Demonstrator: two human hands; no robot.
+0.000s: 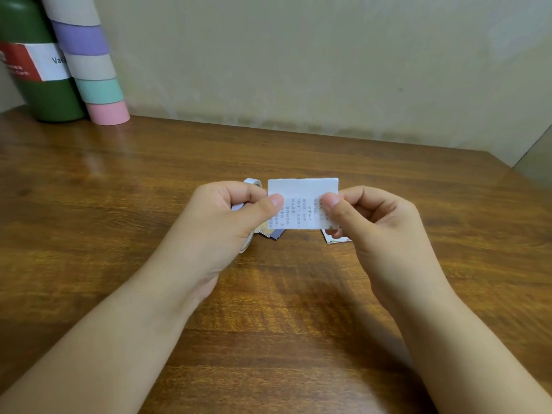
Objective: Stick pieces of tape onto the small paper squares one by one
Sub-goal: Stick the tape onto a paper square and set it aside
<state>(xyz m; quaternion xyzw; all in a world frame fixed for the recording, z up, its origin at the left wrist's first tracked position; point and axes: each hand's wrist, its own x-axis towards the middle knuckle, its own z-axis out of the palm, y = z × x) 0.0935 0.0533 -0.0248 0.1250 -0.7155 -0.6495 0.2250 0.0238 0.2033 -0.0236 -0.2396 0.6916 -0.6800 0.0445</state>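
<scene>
Green bottle [44, 94] beside striped tube [95, 76], perhaps touching, on table [119, 180].

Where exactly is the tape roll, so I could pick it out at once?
Start at the wooden table and go to the left hand near its middle. The tape roll sits mostly hidden behind that hand, its white rim peeking out above and below. Unlike the flat printed paper pinched between both hands, it is a curved white ring.

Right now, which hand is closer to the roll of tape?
Left. The left hand lies over the tape roll, apparently touching it; the right hand is across the printed paper that both pinch.
</scene>
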